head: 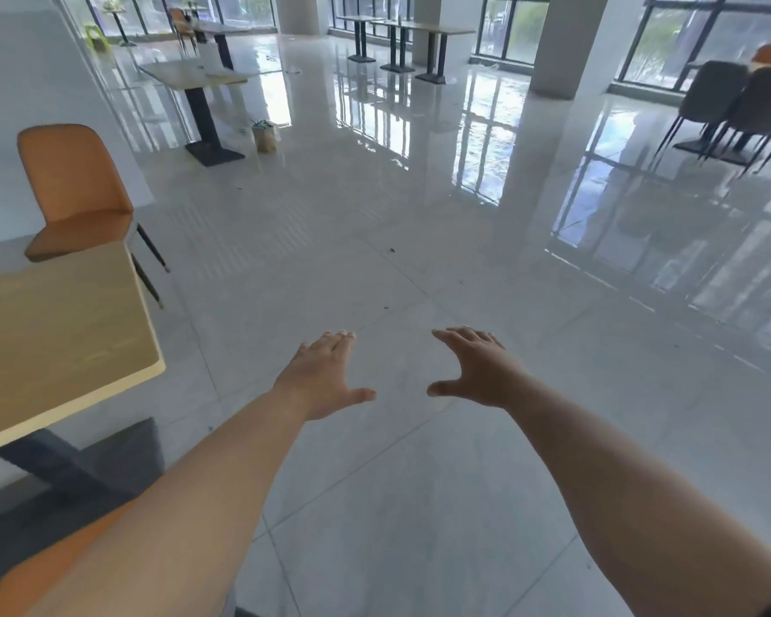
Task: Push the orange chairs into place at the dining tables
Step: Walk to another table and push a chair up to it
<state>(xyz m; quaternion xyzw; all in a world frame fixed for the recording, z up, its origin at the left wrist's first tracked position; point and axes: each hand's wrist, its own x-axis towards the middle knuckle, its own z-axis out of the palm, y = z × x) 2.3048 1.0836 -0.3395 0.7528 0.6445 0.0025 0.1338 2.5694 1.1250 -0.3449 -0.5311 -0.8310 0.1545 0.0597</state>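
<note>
My left hand (323, 376) and my right hand (472, 371) are stretched out over bare floor, palms down, fingers apart, holding nothing. An orange chair (74, 184) stands at the far side of the wooden dining table (54, 340) on the left, its seat partly tucked under the tabletop. A second orange chair (41, 572) shows at the bottom left, mostly hidden beneath my left forearm, on the near side of the same table. Neither hand touches a chair.
A glossy tiled floor (419, 242) stretches ahead. Another table (197, 77) stands further back left with a small potted plant (264, 134) beside its base. Dark chairs (739, 109) cluster at a table far right. Pillars and more tables line the windows.
</note>
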